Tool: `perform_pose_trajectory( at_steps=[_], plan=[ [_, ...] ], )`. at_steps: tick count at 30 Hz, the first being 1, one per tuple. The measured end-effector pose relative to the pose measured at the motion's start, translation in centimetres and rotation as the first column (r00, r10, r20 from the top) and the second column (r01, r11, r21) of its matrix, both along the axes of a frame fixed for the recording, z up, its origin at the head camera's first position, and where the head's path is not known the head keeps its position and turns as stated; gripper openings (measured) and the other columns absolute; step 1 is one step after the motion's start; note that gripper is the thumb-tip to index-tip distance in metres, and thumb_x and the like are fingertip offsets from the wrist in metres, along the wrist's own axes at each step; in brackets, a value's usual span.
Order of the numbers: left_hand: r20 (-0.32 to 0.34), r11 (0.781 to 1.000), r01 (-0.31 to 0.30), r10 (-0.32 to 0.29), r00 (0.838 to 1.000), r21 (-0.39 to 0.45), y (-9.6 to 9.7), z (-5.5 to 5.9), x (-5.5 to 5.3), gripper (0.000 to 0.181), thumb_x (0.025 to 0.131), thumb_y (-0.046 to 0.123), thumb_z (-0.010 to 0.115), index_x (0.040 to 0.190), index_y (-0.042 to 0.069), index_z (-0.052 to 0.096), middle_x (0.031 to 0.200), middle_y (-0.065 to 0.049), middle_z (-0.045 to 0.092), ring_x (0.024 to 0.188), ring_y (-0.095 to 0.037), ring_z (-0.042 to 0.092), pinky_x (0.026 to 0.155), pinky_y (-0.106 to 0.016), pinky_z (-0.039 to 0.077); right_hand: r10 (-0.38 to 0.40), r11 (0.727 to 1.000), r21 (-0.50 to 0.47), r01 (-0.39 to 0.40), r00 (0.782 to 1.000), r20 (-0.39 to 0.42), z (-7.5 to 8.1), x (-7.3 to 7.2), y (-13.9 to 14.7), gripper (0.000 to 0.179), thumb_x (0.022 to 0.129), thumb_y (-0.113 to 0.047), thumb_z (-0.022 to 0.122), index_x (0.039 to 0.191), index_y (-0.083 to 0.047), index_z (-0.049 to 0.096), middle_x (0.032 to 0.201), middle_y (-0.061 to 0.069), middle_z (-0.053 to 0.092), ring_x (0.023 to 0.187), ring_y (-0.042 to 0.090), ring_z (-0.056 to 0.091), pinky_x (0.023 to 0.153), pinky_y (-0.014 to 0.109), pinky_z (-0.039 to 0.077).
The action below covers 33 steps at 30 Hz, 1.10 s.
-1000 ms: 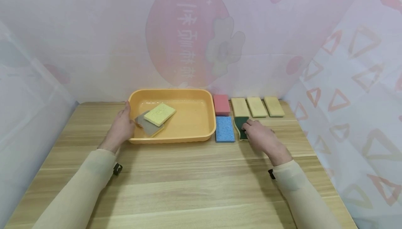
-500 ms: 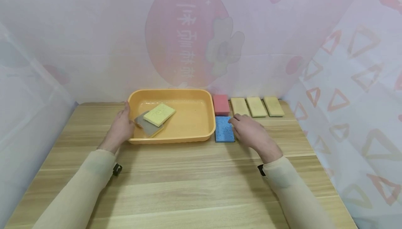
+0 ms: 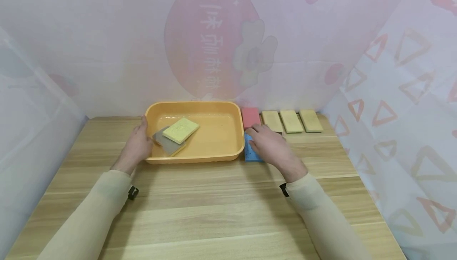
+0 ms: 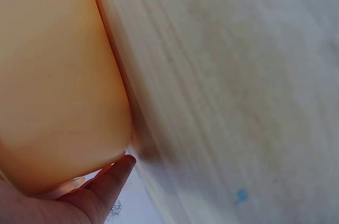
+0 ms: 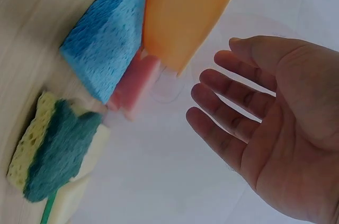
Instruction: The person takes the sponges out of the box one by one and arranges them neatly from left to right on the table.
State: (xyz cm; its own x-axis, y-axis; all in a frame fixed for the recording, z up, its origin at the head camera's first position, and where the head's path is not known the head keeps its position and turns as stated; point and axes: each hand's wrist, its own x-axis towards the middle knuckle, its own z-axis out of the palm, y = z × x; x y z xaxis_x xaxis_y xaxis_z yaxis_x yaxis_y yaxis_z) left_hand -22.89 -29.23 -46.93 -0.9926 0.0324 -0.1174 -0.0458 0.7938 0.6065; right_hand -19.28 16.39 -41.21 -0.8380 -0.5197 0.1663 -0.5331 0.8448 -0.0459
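Observation:
My left hand (image 3: pixel 137 144) holds the left end of an orange tray (image 3: pixel 200 159); in the left wrist view a fingertip meets the tray's lower edge. Inside the tray, a yellow sponge (image 3: pixel 181 130) lies tilted across a grey-topped sponge (image 3: pixel 170 145). My right hand (image 3: pixel 267 144) is over a blue sponge (image 3: pixel 251 153), covering part of it in the head view. Seen from the right wrist, its fingers are spread and slightly bent, apart from the blue sponge (image 5: pixel 108 33). A green-topped sponge (image 5: pixel 61 152) lies beside the blue one, mostly hidden from the head view.
A red sponge (image 3: pixel 251 116) sits behind the blue one, close to the tray's right wall. Three pale yellow sponges (image 3: pixel 290 121) form a row to its right along the back edge of the wooden table (image 3: pixel 200 212). Printed cloth walls (image 3: pixel 135 46) enclose the table.
My right hand has left the green-topped sponge and moved leftward over the blue sponge. The left hand and the tray have stayed in place.

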Motion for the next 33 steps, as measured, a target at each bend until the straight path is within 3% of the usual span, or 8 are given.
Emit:
perform_pose_trajectory(
  at_steps=[3,7,16,22,29,33],
  plan=[
    [0.000,1.000,-0.001,0.001,1.000,-0.004,0.0,0.0,0.0,0.098,0.110,-0.002,0.041,0.181,0.008,-0.026,0.186,-0.048,0.016,0.162,-0.062,0.042,0.135,-0.082,0.039,0.039,0.999,-0.015,-0.040,0.997,-0.064,0.0,-0.1,-0.9,0.033,0.111,-0.013,0.080,0.143,-0.004,0.078,0.136,0.014,0.079,0.122,0.035,0.079,0.095,0.043,0.073],
    [-0.004,1.000,-0.001,0.001,1.000,-0.006,0.0,0.0,0.0,0.098,0.110,-0.001,0.041,0.181,0.007,-0.026,0.186,-0.048,0.017,0.158,-0.060,0.044,0.135,-0.081,0.040,0.044,0.999,-0.005,-0.045,0.995,-0.087,0.0,-0.1,-2.2,0.035,0.111,-0.018,0.083,0.142,-0.005,0.078,0.134,0.013,0.079,0.119,0.034,0.079,0.095,0.041,0.073],
    [-0.010,1.000,0.008,-0.008,1.000,-0.012,-0.1,0.1,0.0,0.099,0.110,-0.003,0.043,0.181,0.007,-0.025,0.185,-0.049,0.018,0.167,-0.066,0.037,0.138,-0.082,0.035,0.052,0.999,0.006,-0.052,0.997,-0.061,0.3,-0.1,-5.7,0.039,0.114,-0.026,0.080,0.148,-0.008,0.075,0.142,0.010,0.079,0.127,0.032,0.078,0.093,0.037,0.073],
    [-0.014,1.000,0.008,-0.008,1.000,-0.021,0.0,0.0,0.0,0.098,0.110,-0.002,0.043,0.181,0.005,-0.024,0.183,-0.050,0.021,0.162,-0.063,0.043,0.135,-0.082,0.039,0.074,0.997,-0.023,-0.075,0.997,-0.033,0.1,-0.4,-7.7,0.039,0.116,-0.026,0.077,0.151,-0.008,0.073,0.146,0.011,0.077,0.133,0.034,0.077,0.101,0.039,0.072],
    [-0.005,1.000,0.000,0.000,1.000,-0.030,0.0,-0.1,-0.1,0.099,0.111,-0.001,0.043,0.181,0.008,-0.025,0.184,-0.049,0.020,0.165,-0.064,0.041,0.136,-0.082,0.039,0.062,0.998,-0.019,-0.062,0.998,-0.008,-0.2,-0.7,-10.1,0.041,0.118,-0.029,0.074,0.153,-0.009,0.072,0.150,0.009,0.076,0.138,0.032,0.076,0.110,0.040,0.070],
    [-0.003,1.000,-0.002,0.002,1.000,-0.030,0.0,-0.1,0.0,0.100,0.110,-0.001,0.043,0.181,0.009,-0.026,0.185,-0.048,0.019,0.168,-0.066,0.037,0.136,-0.082,0.038,0.040,0.999,-0.028,-0.039,0.999,0.020,-0.4,-0.9,-11.5,0.042,0.118,-0.030,0.073,0.155,-0.010,0.072,0.153,0.008,0.075,0.139,0.030,0.075,0.107,0.042,0.072]
  ],
)
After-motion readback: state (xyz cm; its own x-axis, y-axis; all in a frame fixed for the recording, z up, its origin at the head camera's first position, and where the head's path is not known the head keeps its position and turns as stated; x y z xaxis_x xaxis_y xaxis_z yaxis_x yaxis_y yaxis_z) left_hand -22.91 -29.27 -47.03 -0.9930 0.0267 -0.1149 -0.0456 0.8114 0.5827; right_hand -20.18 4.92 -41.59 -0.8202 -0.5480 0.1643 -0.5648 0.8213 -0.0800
